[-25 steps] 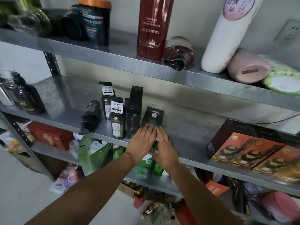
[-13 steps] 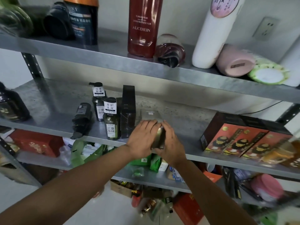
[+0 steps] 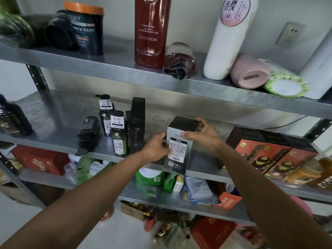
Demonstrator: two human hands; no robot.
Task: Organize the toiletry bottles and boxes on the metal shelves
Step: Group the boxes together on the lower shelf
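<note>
A dark box with a white label (image 3: pixel 177 150) stands upright at the front edge of the middle metal shelf (image 3: pixel 53 121). My left hand (image 3: pixel 156 150) grips its left side, thumb on the front. My right hand (image 3: pixel 203 135) grips its top right corner. Left of the box stand a tall black box (image 3: pixel 137 123) and two dark green labelled bottles (image 3: pixel 118 135); a black pump bottle (image 3: pixel 88 133) lies on its side beside them.
Red and orange gift boxes (image 3: pixel 265 155) fill the shelf's right end. A dark bottle (image 3: pixel 12 119) stands at the far left. The upper shelf (image 3: pixel 115 69) holds a red bottle (image 3: pixel 151 29), a white bottle (image 3: pixel 228 38) and toppled containers. Lower shelves are cluttered.
The box lay flat under both palms a second ago. Both hands lifted it, turned it and stood it upright, a little to the right, label facing me.
</note>
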